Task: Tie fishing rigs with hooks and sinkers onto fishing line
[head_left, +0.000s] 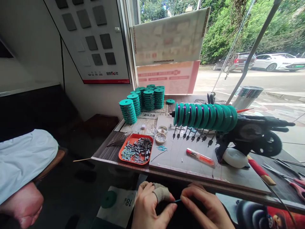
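Observation:
My left hand (pixel 152 206), with beige tape wrapped round a finger, pinches one end of a thin blue piece (pixel 177 200). My right hand (pixel 202 205) pinches its other end just to the right. Both hands are below the front edge of the table, fingertips a short gap apart. Above them on the table is a grey board (pixel 171 159) bearing an orange-capped clear tube (pixel 199 156) and a few small blue pieces (pixel 161 148). An orange tray (pixel 122 159) holds dark metal weights and small blue-and-silver parts.
A winding machine (pixel 252 130) carries a row of green foam spools (pixel 206 117). More green spools (pixel 128 111) stand in stacks at the back left. Small bowls (pixel 160 138) of beads sit behind the tray. Scissors (pixel 295 187) lie right; another person's leg (pixel 26 203) is at left.

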Demonstrator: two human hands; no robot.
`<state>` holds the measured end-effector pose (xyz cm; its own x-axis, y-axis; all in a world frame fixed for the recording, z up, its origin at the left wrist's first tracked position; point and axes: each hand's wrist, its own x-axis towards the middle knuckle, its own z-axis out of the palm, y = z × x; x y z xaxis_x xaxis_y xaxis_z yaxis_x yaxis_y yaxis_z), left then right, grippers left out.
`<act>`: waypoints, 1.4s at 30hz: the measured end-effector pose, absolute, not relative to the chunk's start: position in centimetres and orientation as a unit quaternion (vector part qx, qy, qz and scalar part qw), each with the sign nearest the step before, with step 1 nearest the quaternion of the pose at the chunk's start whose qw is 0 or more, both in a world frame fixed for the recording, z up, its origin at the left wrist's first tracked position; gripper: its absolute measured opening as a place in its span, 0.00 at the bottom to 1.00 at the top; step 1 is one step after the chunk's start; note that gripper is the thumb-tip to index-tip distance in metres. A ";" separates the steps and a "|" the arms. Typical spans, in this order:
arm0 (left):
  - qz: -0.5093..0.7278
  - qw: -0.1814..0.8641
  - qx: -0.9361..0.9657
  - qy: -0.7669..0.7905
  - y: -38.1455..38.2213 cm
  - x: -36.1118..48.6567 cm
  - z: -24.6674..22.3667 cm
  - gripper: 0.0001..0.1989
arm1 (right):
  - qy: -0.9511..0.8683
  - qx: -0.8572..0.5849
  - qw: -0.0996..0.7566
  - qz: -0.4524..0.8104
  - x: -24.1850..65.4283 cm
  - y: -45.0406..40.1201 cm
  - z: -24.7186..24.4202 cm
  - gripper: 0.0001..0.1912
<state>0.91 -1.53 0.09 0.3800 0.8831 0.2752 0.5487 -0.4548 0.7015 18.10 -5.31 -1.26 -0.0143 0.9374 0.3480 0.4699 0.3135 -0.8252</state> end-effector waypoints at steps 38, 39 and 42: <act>0.097 0.010 0.845 0.526 10.1 -3.0 3.8 0.05 | -0.712 -0.506 0.433 0.224 17.0 -3.9 -2.2 0.09; 0.088 0.009 0.849 0.521 10.2 -2.8 3.7 0.05 | -0.710 -0.507 0.433 0.227 17.0 -3.9 -2.2 0.09; 0.074 0.006 0.857 0.510 10.1 -2.3 3.6 0.05 | -0.706 -0.508 0.434 0.237 17.0 -4.0 -2.1 0.09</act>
